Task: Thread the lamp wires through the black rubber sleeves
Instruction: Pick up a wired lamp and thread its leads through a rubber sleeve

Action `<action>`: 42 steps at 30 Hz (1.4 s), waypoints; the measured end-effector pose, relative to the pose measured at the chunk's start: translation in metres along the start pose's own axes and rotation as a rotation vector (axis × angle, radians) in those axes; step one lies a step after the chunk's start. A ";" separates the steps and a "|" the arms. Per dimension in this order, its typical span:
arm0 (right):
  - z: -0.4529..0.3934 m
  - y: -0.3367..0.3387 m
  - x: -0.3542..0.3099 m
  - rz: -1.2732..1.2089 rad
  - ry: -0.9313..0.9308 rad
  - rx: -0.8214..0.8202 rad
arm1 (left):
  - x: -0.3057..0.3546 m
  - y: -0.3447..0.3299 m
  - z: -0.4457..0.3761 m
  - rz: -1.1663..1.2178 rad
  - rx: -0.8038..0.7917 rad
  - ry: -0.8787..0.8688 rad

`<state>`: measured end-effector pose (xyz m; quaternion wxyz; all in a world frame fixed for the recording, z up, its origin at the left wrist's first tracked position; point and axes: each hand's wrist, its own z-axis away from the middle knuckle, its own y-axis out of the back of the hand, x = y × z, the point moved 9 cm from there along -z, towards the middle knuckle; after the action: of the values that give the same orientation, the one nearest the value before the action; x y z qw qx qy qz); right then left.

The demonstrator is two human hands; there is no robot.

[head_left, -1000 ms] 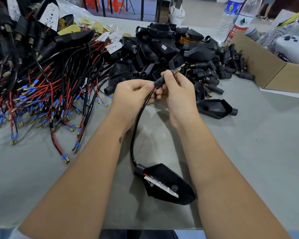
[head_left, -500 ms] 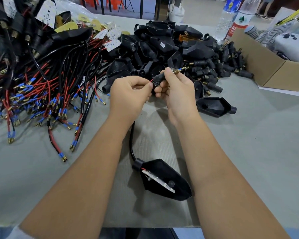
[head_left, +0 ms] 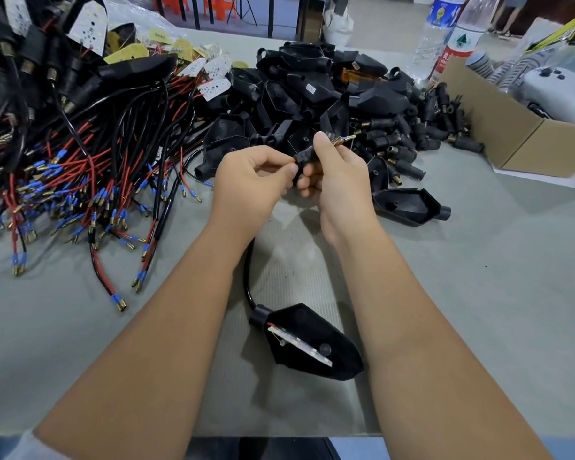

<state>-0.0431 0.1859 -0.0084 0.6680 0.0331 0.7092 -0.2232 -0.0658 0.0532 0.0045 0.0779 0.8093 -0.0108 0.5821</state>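
Note:
My right hand [head_left: 334,175] grips a black rubber sleeve [head_left: 306,157] with a threaded brass end [head_left: 341,140]; a wire tip pokes out of that end. My left hand [head_left: 251,180] pinches the red wire [head_left: 292,160] right at the sleeve's near mouth. A black cable [head_left: 247,277] runs down from my hands to a black lamp housing [head_left: 307,341] lying on the grey table [head_left: 478,293], its white LED board facing up.
A tangle of red and black wires with blue terminals [head_left: 80,180] fills the left. A heap of black housings and sleeves [head_left: 329,97] lies behind my hands, one housing [head_left: 409,205] apart. A cardboard box [head_left: 512,134] and water bottles [head_left: 445,34] stand at the right.
My left hand has pushed the cable further into the sleeve, so the black cable between hands and housing is shorter. Red wire now shows at the sleeve's mouth.

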 end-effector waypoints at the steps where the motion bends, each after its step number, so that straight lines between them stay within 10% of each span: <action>1: 0.000 0.000 0.000 -0.005 0.000 0.000 | -0.001 0.000 0.000 0.016 0.002 0.021; 42: 0.003 0.015 -0.004 0.080 -0.020 0.116 | 0.014 -0.001 0.000 -0.124 -0.045 -0.171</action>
<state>-0.0349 0.1993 -0.0090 0.6804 0.0978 0.6864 -0.2373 -0.0615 0.0555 0.0177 0.1309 0.8531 0.0196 0.5047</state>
